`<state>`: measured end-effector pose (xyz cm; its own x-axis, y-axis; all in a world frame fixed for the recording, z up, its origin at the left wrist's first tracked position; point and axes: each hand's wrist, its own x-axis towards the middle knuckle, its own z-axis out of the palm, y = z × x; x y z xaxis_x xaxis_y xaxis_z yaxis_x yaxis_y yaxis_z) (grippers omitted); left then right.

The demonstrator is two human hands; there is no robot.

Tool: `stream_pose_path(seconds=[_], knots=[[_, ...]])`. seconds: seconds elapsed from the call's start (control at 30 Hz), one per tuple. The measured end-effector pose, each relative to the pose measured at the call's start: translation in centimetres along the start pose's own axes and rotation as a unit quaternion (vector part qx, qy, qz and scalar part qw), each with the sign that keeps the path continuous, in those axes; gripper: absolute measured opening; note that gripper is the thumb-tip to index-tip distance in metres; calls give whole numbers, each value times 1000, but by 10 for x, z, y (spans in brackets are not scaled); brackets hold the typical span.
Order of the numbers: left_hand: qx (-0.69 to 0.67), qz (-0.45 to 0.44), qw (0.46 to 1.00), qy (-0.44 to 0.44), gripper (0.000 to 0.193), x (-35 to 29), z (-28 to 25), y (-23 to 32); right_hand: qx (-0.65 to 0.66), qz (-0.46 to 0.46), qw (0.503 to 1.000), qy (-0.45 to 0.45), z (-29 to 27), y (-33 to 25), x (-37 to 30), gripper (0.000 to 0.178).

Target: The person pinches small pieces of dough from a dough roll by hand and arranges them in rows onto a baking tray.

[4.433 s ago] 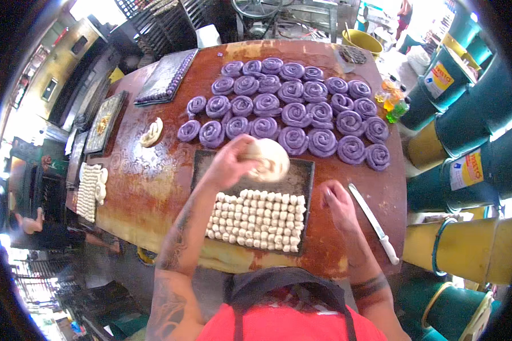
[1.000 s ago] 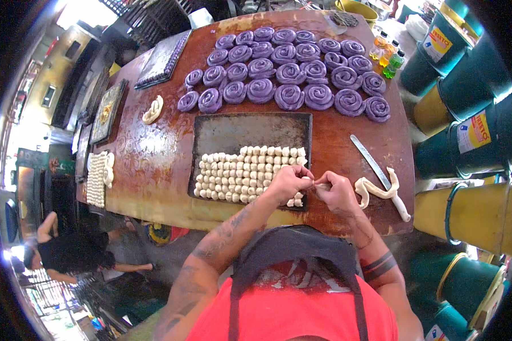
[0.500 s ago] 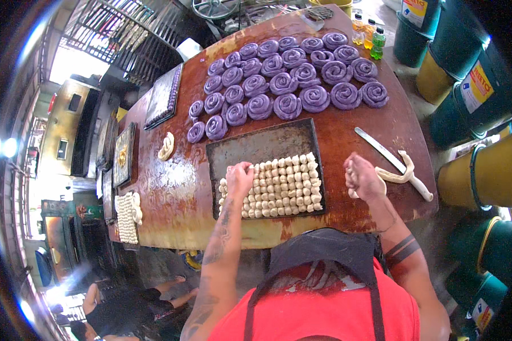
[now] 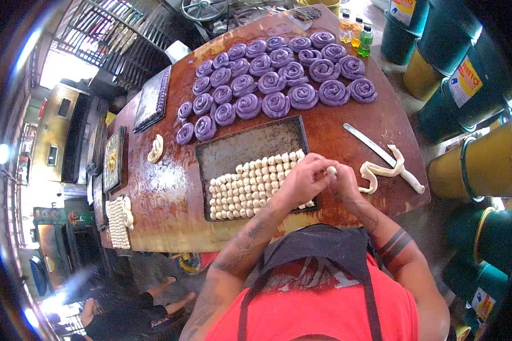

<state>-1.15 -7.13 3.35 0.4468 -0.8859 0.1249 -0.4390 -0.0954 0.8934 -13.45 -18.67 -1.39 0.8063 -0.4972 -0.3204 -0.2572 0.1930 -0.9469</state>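
Head view: left hand (image 4: 306, 181) and right hand (image 4: 347, 183) together pinch one small, round, cream dough piece (image 4: 331, 170), just right of the dark rectangular metal tray (image 4: 250, 146); probably light, soft, best held gently by its sides.

At the right edge of the tray (image 4: 250, 140), my left hand (image 4: 307, 182) and right hand (image 4: 345, 183) hold a dough bit (image 4: 331, 170); purple coils (image 4: 275, 104) lie beyond the tray

Red shirt (image 4: 330, 310), black apron (image 4: 316, 244), dark straps (image 4: 374, 301); tattoos (image 4: 396, 243) on both forearms (image 4: 247, 238).
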Motion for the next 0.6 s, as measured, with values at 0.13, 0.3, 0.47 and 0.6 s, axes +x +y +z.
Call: stream_pose_path(seconds=[0.13, 0.3, 0.47, 0.6], knots=[[37, 33, 999, 22, 21, -15, 5, -38, -211, -155, 965, 17, 10, -8, -6, 16], [-82, -218, 971, 49, 24, -18, 12, -48, -259, -242, 934, 47, 1, 15, 6, 23], [77, -326, 934, 123, 23, -32, -39, -90, -218, -21, 975, -50, -14, -3, 7, 27], [293, -219, 869, 332, 23, -76, -129, -168, -345, -276, 897, -26, -31, 52, 21, 31]])
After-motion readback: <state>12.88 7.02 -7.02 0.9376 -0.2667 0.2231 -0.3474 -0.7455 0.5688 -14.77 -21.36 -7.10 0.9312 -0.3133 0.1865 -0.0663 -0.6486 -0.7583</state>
